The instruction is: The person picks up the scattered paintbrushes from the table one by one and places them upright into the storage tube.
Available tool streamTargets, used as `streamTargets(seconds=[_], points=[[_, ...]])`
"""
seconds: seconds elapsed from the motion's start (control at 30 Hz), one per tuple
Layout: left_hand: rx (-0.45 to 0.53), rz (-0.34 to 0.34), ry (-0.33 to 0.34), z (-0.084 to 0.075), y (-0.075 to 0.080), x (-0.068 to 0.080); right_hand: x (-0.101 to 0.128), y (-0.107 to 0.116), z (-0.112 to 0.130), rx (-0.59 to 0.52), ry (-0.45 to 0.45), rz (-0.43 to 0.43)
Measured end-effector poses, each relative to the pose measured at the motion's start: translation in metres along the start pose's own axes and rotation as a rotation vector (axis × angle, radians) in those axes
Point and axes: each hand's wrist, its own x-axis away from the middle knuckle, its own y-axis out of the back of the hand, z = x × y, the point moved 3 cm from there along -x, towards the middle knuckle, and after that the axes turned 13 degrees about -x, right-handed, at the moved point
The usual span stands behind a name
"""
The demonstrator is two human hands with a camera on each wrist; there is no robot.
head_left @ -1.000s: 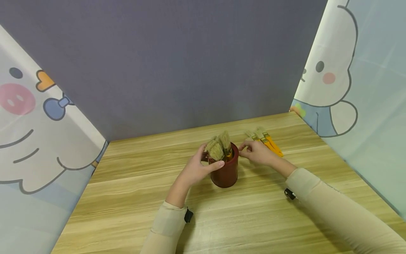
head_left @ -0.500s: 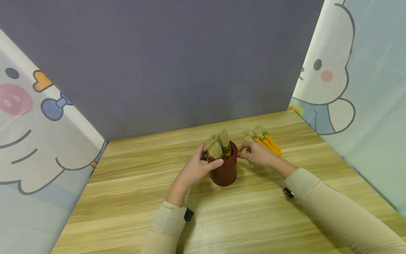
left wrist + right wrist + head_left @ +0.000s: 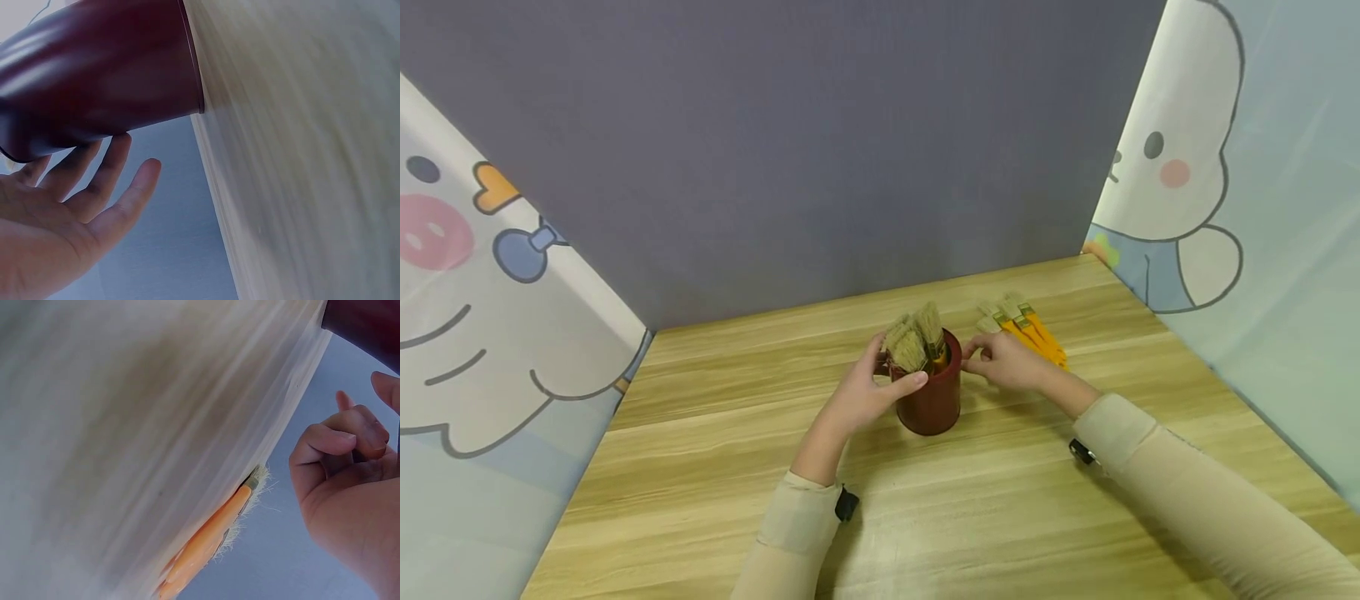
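Observation:
A dark red can [image 3: 929, 410] stands upright on the table, holding several upturned brushes [image 3: 907, 350] with pale bristles. My left hand [image 3: 859, 395] grips the can at its upper left, thumb along the front near the rim and the other fingers behind. In the left wrist view, fingertips [image 3: 116, 147] touch the can's wall [image 3: 112, 62]. My right hand [image 3: 1006, 362] is at the right side of the rim, its fingers bent; whether it pinches anything is hidden. In the right wrist view, the curled right hand [image 3: 350, 469] shows near the can [image 3: 369, 325].
Several paintbrushes with orange handles [image 3: 1037, 335] lie on the table just behind and right of my right hand. A wood-grain table [image 3: 722, 450] spreads around the can. A grey panel [image 3: 850, 167] rises behind it, with cartoon-printed sheets [image 3: 1180, 183] at both sides.
Both hands stay at the can. The whole scene shifts slightly upward and to the left in the head view; nothing else visibly changes.

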Motion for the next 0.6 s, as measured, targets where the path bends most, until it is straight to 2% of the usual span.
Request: streamTargets(seconds=[0.37,0.6], points=[[0.005,-0.003,-0.027,0.0018,0.0033,0.0010,0.0004,-0.0028,-0.0008,0.000,-0.044,0.070],[0.020,0.009,0.002,0.0002,0.0035,0.0038,0.0002,-0.0024,0.0004,0.018,-0.023,0.032]])
